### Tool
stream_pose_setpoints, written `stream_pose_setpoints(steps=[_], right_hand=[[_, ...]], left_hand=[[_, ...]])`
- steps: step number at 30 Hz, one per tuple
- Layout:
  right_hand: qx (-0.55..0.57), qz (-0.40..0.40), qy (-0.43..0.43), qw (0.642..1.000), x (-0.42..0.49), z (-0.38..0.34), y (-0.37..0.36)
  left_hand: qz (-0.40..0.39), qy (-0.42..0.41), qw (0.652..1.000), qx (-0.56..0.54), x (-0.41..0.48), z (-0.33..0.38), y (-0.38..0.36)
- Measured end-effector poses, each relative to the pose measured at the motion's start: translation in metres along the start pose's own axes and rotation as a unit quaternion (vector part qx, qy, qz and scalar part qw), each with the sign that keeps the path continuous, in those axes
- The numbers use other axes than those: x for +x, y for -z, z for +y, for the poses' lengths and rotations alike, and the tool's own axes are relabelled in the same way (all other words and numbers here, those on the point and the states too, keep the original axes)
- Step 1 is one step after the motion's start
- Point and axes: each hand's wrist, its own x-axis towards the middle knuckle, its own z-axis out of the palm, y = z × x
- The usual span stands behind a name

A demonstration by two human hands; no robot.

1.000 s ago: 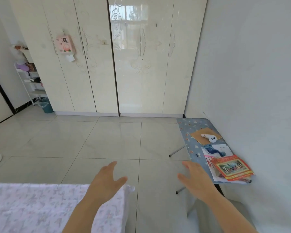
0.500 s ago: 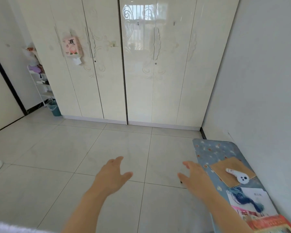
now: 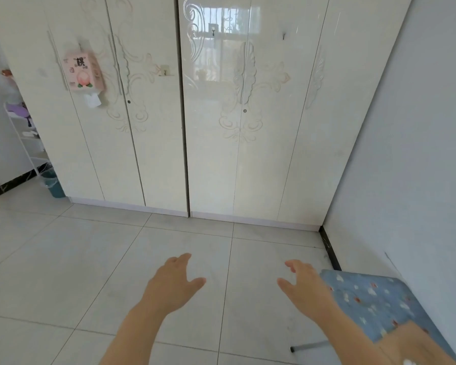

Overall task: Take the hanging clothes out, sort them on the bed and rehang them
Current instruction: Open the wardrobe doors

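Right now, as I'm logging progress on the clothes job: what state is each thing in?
Wardrobe doors: all shut.
Left hand: open, holding nothing.
Right hand: open, holding nothing.
Tissue box: hanging on a door, one tissue poking out below.
Blue-covered table: set up beside the wall.

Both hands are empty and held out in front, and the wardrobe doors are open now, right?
Not quite. The head view shows the wardrobe doors all shut, none open. The left hand and right hand are indeed empty and held out in front.
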Motion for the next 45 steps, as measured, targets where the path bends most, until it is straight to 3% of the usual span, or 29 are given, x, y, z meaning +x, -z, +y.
stream_pose_setpoints(steps=[28,45], right_hand=[[-0.005,-0.013,0.025,1.000,0.549,-0.132,-0.001],[-0.045,0.053,-0.086,0.994,0.775,-0.217,-0.010]], left_hand=[[0.003,0.008,0.999,0.047,0.540,0.033,0.132],[-0.022,-0.129,0.980,0.151,0.840,0.041,0.215]])
